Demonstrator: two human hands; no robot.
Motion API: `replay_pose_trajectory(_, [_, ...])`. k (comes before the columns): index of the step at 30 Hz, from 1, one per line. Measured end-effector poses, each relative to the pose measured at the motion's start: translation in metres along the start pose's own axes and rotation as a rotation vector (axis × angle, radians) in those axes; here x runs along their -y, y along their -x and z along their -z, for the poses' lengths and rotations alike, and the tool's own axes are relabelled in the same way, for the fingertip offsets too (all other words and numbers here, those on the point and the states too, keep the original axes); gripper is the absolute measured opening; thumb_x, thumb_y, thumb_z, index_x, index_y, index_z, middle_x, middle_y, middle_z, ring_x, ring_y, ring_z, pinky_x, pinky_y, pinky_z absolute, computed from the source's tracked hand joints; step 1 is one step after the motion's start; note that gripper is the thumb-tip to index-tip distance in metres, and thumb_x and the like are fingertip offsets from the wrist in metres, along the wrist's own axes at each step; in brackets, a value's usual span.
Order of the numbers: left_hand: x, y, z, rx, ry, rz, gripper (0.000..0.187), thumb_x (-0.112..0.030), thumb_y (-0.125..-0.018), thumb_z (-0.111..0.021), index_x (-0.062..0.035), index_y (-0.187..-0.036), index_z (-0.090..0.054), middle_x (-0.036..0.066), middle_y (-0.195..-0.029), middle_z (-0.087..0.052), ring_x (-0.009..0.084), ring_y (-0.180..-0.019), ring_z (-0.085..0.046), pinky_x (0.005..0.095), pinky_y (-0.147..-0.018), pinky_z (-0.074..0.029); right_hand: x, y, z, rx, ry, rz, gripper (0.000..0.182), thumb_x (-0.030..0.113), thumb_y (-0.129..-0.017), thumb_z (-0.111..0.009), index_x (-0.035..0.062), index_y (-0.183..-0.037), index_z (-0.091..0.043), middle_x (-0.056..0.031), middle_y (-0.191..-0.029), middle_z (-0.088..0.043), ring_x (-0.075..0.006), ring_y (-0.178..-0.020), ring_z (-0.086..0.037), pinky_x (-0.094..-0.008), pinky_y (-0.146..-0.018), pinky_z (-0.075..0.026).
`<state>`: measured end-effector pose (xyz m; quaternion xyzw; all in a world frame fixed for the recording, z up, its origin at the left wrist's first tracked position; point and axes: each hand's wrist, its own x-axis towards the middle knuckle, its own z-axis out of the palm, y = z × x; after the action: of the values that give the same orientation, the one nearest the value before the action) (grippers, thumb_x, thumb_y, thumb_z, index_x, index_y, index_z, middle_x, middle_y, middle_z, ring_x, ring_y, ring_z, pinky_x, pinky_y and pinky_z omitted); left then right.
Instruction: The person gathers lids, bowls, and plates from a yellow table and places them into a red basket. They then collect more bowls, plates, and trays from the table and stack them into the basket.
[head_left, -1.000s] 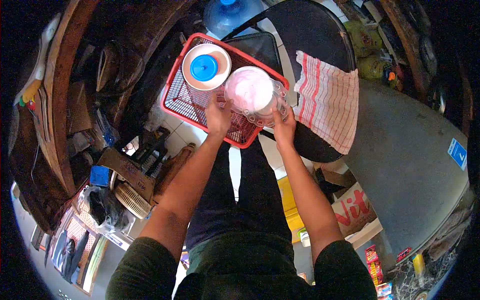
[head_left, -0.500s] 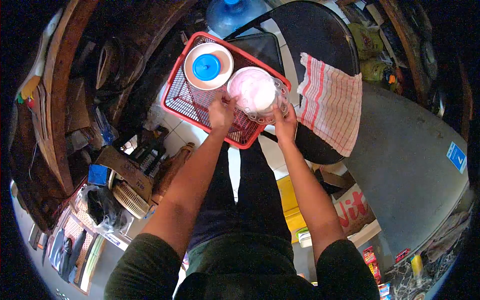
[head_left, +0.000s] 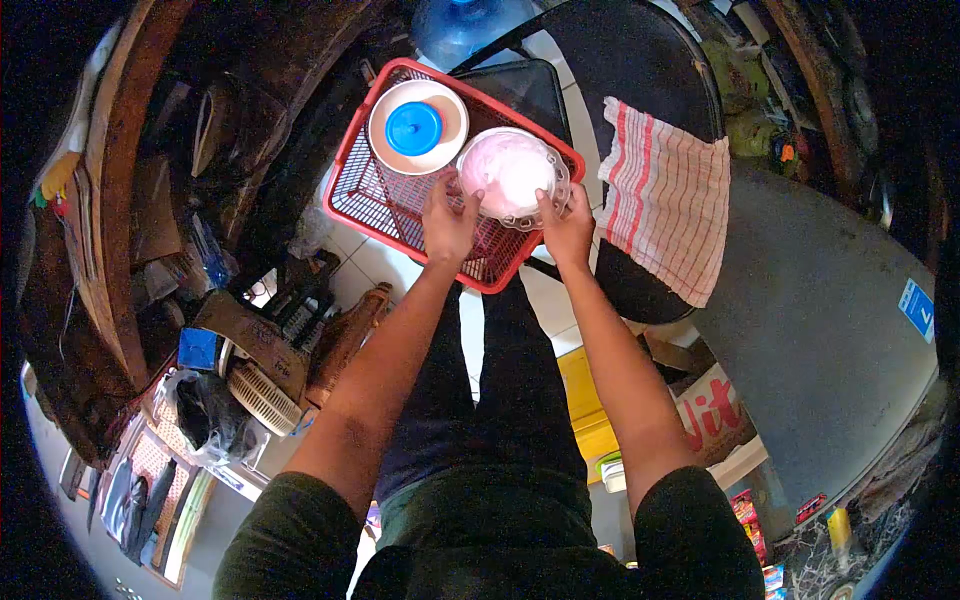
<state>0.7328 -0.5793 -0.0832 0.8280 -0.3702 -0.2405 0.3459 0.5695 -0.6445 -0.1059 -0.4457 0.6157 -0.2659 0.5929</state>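
Observation:
My left hand (head_left: 449, 222) and my right hand (head_left: 568, 225) grip opposite sides of a pink and white bowl (head_left: 508, 172), thumbs on its near side. A clear dish with a scalloped rim (head_left: 563, 183) shows beneath the bowl on the right. Both are over a red plastic basket (head_left: 385, 236). In the basket's upper left is a white bowl (head_left: 447, 100) with a blue round lid (head_left: 413, 128) inside it.
Right of the basket, a red-striped cloth (head_left: 667, 200) lies over a black chair (head_left: 630, 60). A grey table (head_left: 800, 330) stands further right. Behind the basket is a blue water bottle (head_left: 470, 35). A cardboard box (head_left: 255, 340) sits at the left.
My left hand has moved onto the pink and white bowl's left side. The bowl now sits more squarely over the clear dish, covering more of it. My right hand has shifted slightly along the rim.

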Motion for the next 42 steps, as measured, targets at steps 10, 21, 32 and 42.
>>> replay_pose_trajectory(10, [0.001,0.008,-0.003,0.059,-0.142,0.063,0.058,-0.026,-0.081,-0.068,-0.0061,-0.13,-0.044,0.023,-0.124,-0.048,0.0391,-0.113,-0.049,0.0456,-0.096,-0.042,0.005,-0.003,0.001,-0.084,0.661,0.427,0.052,0.011,-0.082,-0.063,-0.0016,-0.129,-0.046,-0.0202,-0.108,-0.059,-0.0343,-0.09,-0.061,-0.0403,-0.081,-0.048])
replay_pose_trajectory(21, [0.002,0.005,-0.009,0.139,-0.144,0.019,0.068,-0.018,-0.083,-0.063,-0.0041,-0.142,-0.031,0.029,-0.126,-0.045,0.0432,-0.116,-0.046,0.0472,-0.098,-0.04,0.01,-0.007,0.003,0.072,0.496,0.125,0.053,0.007,-0.084,-0.059,0.0049,-0.134,-0.044,-0.0186,-0.098,-0.057,-0.0312,-0.083,-0.059,-0.0405,-0.076,-0.048])
replay_pose_trajectory(32, [0.01,0.005,-0.009,0.221,-0.115,-0.012,0.072,-0.011,-0.082,-0.061,0.0012,-0.143,-0.024,0.033,-0.136,-0.035,0.0463,-0.126,-0.037,0.0457,-0.105,-0.034,-0.012,-0.006,0.003,0.056,0.678,0.301,0.059,0.012,-0.086,-0.058,0.0014,-0.139,-0.036,-0.0215,-0.109,-0.054,-0.0285,-0.084,-0.06,-0.0395,-0.078,-0.049])
replay_pose_trajectory(42, [0.018,0.032,0.024,0.238,-0.026,-0.071,0.071,-0.022,-0.084,-0.066,0.0033,-0.14,-0.03,0.027,-0.136,-0.039,0.0371,-0.122,-0.044,0.041,-0.101,-0.037,0.01,0.04,0.018,0.005,0.446,0.405,0.054,0.009,-0.083,-0.063,0.0042,-0.133,-0.044,-0.013,-0.101,-0.051,-0.0206,-0.085,-0.057,-0.0311,-0.072,-0.051])
